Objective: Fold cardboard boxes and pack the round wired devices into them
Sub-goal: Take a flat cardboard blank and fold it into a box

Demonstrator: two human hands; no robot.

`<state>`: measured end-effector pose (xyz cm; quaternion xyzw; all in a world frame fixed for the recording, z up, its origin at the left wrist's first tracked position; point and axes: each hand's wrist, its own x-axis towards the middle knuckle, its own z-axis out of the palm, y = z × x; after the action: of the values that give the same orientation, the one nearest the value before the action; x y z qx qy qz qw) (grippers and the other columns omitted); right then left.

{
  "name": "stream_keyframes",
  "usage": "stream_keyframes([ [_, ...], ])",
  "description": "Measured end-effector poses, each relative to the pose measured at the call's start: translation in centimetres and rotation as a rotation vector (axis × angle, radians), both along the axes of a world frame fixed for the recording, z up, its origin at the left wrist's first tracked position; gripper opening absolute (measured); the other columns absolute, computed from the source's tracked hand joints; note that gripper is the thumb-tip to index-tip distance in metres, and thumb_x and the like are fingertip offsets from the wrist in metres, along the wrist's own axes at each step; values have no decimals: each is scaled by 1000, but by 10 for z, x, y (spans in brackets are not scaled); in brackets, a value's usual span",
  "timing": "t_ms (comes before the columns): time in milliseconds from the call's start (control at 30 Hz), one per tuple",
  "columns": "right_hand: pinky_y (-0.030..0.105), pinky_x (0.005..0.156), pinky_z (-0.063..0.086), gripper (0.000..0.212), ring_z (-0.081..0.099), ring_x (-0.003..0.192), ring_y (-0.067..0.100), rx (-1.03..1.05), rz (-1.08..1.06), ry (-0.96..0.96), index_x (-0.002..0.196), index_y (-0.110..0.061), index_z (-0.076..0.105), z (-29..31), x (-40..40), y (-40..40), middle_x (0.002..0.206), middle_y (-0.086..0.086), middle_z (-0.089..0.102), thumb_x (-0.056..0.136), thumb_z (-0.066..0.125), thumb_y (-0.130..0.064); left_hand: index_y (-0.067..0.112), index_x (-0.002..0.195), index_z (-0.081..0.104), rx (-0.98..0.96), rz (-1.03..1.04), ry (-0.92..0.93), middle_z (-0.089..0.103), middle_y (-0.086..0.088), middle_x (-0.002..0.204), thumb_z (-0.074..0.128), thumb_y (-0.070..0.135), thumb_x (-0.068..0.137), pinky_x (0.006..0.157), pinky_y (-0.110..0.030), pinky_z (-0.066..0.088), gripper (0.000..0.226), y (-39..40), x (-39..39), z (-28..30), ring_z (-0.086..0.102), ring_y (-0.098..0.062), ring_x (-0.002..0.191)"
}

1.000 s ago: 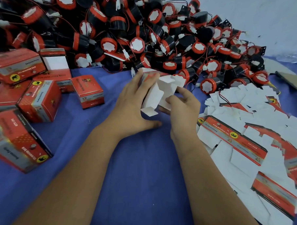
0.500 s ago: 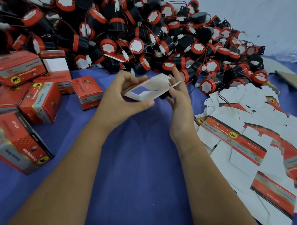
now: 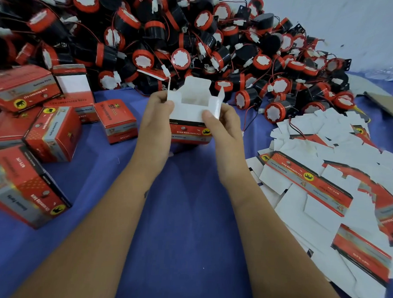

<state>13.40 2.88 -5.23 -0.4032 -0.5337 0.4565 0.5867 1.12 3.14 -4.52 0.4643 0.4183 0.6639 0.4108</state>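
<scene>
My left hand (image 3: 157,115) and right hand (image 3: 221,125) grip an open, empty box (image 3: 192,117). Left of it, finished boxes (image 3: 54,131); behind, devices (image 3: 181,58); right, flat blanks (image 3: 325,177) still waiting.

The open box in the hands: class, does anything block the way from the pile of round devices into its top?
Nothing visible does. Both hands, left and right, hold the box upright, its flaps raised and the white inside showing no contents. The device pile lies just behind it, with no other object between.
</scene>
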Motion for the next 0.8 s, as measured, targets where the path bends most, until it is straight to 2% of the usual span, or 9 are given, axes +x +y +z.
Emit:
stream_keyframes([
  [67, 14, 71, 47, 9, 57, 84, -4, 1, 41, 56, 105, -12, 51, -1, 1, 1, 96, -9, 61, 97, 53, -8, 28, 101, 57, 19, -11, 55, 68, 21, 78, 40, 24, 87, 54, -15, 50, 22, -1, 1, -1, 62, 8, 67],
  [133, 13, 63, 47, 14, 57, 73, -7, -5, 53, 75, 97, -16, 48, -3, 1, 2, 78, -20, 61, 95, 51, -2, 27, 102, 57, 13, -27, 71, 69, 22, 77, 41, 25, 86, 54, -15, 50, 22, -3, 2, -3, 63, 6, 67],
  [300, 32, 74, 52, 31, 56, 88, 11, -11, 13, -3, 99, -29, 51, -2, -6, -2, 98, -4, 58, 91, 47, 1, 19, 110, 62, -88, -141, -134, 74, 4, 89, 37, 39, 101, 51, -24, 53, 34, -6, 5, -4, 71, -9, 73],
  [400, 39, 79, 53, 31, 56, 93, 14, -12, 15, -17, 108, -23, 51, -1, -7, -3, 106, 2, 58, 91, 45, 2, 30, 100, 61, -65, -105, 2, 69, 15, 84, 39, 25, 102, 47, -19, 50, 22, -7, 5, -3, 65, 1, 69],
  [467, 38, 78, 54, 31, 57, 93, 12, -1, 24, -13, 114, -19, 49, -2, -7, -3, 110, 5, 59, 90, 46, 0, 31, 101, 59, -9, -83, 96, 66, 18, 86, 40, 10, 98, 51, -15, 49, 29, -7, 5, -4, 62, 5, 70],
  [567, 31, 82, 56, 34, 63, 102, 8, -73, 173, 231, 125, -22, 52, -3, -6, 1, 119, 0, 63, 91, 52, -21, 30, 109, 58, -10, -60, 130, 67, 13, 95, 38, 1, 95, 57, -18, 51, 37, -6, 6, -6, 64, 1, 76],
  [633, 25, 88, 54, 35, 65, 105, 5, -124, 149, 341, 133, -23, 55, -1, -5, 4, 115, -6, 68, 100, 44, -32, 34, 110, 59, -70, -44, 107, 70, 11, 99, 38, 5, 96, 56, -25, 55, 39, -5, 5, -6, 67, -3, 78],
  [700, 22, 78, 56, 33, 68, 95, 6, -169, 144, 401, 128, -20, 61, 0, -4, 8, 105, -6, 72, 103, 41, -28, 35, 112, 59, -86, -34, 88, 70, 10, 100, 38, 5, 96, 55, -27, 56, 39, -5, 4, -7, 69, -4, 77],
  [800, 32, 73, 55, 29, 66, 92, 20, -242, 261, 433, 116, -20, 64, -1, -5, 8, 105, 5, 71, 99, 41, -18, 39, 109, 57, -71, -44, 50, 69, 11, 99, 39, 3, 96, 53, -23, 54, 42, -4, 4, -6, 68, -2, 74],
])
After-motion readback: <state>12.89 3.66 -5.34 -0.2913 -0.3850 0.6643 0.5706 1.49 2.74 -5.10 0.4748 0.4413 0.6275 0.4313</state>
